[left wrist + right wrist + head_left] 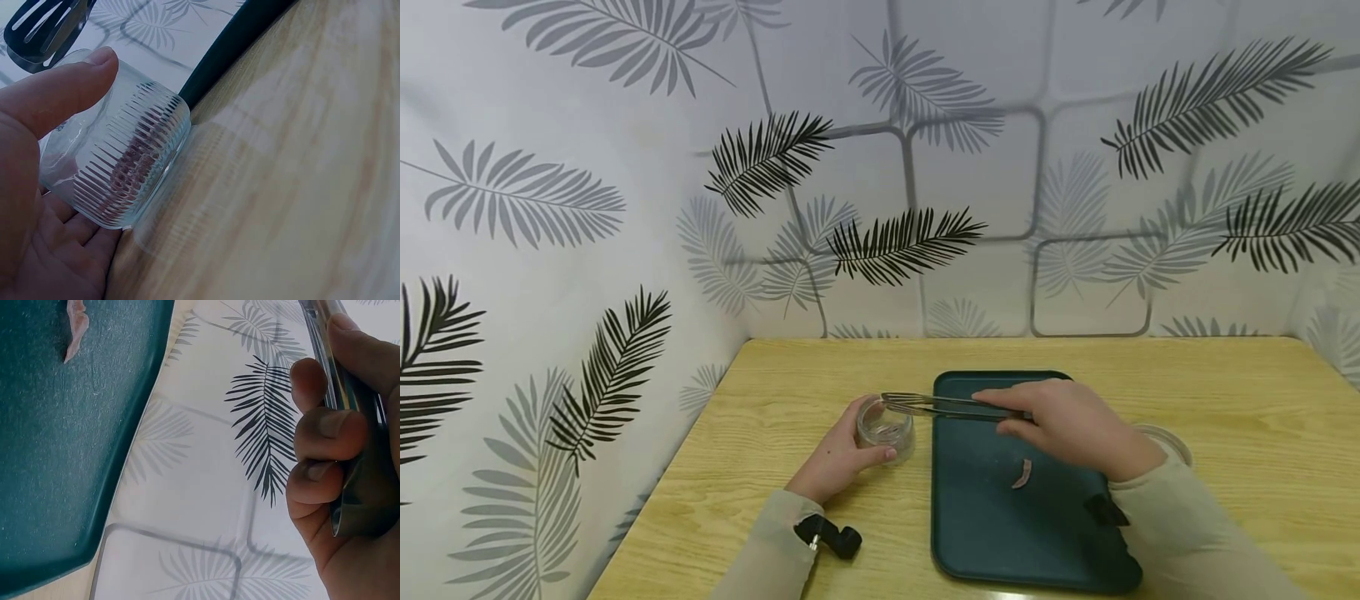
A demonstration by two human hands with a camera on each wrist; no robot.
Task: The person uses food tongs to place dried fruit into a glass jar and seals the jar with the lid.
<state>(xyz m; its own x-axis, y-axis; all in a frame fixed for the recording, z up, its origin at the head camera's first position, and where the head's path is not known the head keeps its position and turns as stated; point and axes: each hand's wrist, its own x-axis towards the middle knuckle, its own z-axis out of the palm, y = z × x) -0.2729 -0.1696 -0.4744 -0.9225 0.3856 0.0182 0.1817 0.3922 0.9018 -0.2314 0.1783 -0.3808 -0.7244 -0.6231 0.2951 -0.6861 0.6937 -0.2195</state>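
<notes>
My left hand (833, 457) holds a small clear glass jar (887, 433) at the left of the dark green tray, its thumb on the near side. In the left wrist view, reddish-brown pieces (130, 172) show through the ribbed wall low in the jar. My right hand (1071, 423) grips metal tongs (951, 408) above the tray. The slotted tong heads (53, 28) are right at the jar's mouth, one close above the other. A pale pink, meat-like strip (1022, 473) lies on the tray, below the right hand.
The dark green tray (977, 521) lies lengthwise on the wood-grain table (820, 367). Partly hidden behind my right wrist is a round, pale-rimmed container (1172, 439). Leaf-patterned walls (970, 192) stand behind the table and to its left.
</notes>
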